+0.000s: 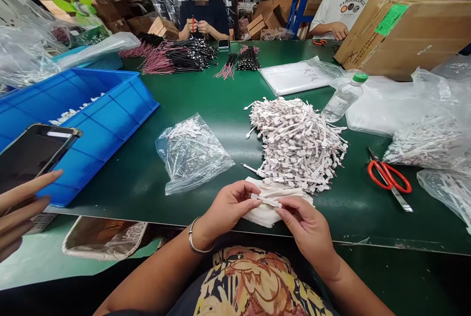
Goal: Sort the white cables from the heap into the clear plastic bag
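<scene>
A short white cable (270, 202) is stretched between my two hands above a white cloth (265, 218) at the front of the green table. My left hand (230, 204) pinches its left end with thumb and fingertips. At the other end, my right hand (307, 225) pinches it the same way. Just beyond the cloth lies a large heap of similar white cables (294, 144), partly spilling onto it. To the left rests a clear plastic bag (193, 154) with some white pieces inside.
Red-handled scissors (390, 178) and bagged cables (427, 139) lie right, near a bottle (342, 97) and a carton (408, 36). Left are a blue bin (121, 105), a phone (37, 151) and another person's hand (22, 208). Two people sit opposite, by black-and-pink wires (180, 56).
</scene>
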A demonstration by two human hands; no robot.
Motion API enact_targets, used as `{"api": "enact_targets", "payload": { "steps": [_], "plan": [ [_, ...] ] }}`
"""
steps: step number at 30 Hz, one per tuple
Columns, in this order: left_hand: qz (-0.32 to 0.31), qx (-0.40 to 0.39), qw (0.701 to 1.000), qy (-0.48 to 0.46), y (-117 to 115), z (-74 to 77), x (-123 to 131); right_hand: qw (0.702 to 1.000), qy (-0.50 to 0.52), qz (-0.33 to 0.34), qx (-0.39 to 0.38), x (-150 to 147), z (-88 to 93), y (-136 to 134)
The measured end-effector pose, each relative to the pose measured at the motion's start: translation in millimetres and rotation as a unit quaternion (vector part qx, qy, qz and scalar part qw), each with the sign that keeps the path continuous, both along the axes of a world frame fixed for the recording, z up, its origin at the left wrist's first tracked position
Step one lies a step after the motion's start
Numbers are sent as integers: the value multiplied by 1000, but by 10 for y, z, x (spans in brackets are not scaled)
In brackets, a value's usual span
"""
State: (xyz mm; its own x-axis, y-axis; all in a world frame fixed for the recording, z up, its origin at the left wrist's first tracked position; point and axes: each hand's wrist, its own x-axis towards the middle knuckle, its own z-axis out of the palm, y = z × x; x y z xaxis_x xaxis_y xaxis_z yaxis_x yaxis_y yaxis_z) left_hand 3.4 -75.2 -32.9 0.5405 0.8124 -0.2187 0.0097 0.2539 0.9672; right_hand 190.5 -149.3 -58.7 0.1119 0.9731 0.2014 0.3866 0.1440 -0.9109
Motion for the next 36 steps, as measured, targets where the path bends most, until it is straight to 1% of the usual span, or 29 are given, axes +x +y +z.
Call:
{"api": "enact_targets", "payload": {
  "steps": [5, 8, 16, 21, 24, 28, 29, 33, 34, 36],
  "plan": [
    [6, 14, 1000, 13, 0, -6, -12, 999, -2, 43, 2, 14, 29, 22],
    [10, 17, 1000, 12, -16, -18, -21, 998, 12, 54, 3, 19, 31, 34],
    [11, 35, 999, 16, -46, -2, -13, 999, -5, 40, -5, 4, 20, -4],
    [34, 53, 998, 19, -59, -19, -27, 999, -25, 32, -6, -6, 15, -10],
    [46, 40, 998, 4, -65, -29, -33, 999, -20, 26, 1, -4, -23, -22],
    [56, 10, 998, -26, -68, -18, -27, 1000, 4, -9, 15, 0, -101, -43],
    [56, 6, 998, -32, -69, -12, -24, 1000, -4, -5, 19, 1, -114, -48],
    [54, -2, 998, -39, -70, 15, -15, 996, -53, 47, 53, 4, -123, -61],
    [53, -3, 998, -38, -71, 20, -15, 995, -57, 45, 62, 4, -122, -63],
    [52, -7, 998, -34, -73, 18, -16, 996, -56, 19, 69, 5, -128, -67]
  ]
}}
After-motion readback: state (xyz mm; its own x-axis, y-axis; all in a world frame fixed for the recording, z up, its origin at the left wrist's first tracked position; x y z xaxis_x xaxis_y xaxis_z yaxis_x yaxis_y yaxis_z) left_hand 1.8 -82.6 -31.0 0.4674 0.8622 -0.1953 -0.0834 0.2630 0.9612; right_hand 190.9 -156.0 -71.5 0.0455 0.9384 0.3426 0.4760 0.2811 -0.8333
